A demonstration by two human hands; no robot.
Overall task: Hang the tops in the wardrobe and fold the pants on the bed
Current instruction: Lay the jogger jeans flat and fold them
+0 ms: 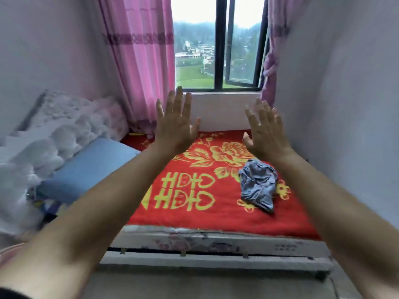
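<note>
A crumpled grey-blue garment point(258, 186) lies on the right side of the bed point(216, 216), which is covered by a red blanket with a yellow flower pattern. Whether it is a top or pants I cannot tell. My left hand point(174, 124) is raised above the bed's far end, fingers straight and spread, holding nothing. My right hand point(264, 130) is raised beside it the same way, above and behind the garment, apart from it. No wardrobe is in view.
A blue pillow point(90, 167) and a fluffy white quilt point(54, 134) lie on the bed's left. Pink curtains point(140, 61) flank a window point(218, 44) behind the bed. A bare wall point(345, 93) borders the bed's right side. The mattress edge point(216, 240) faces me.
</note>
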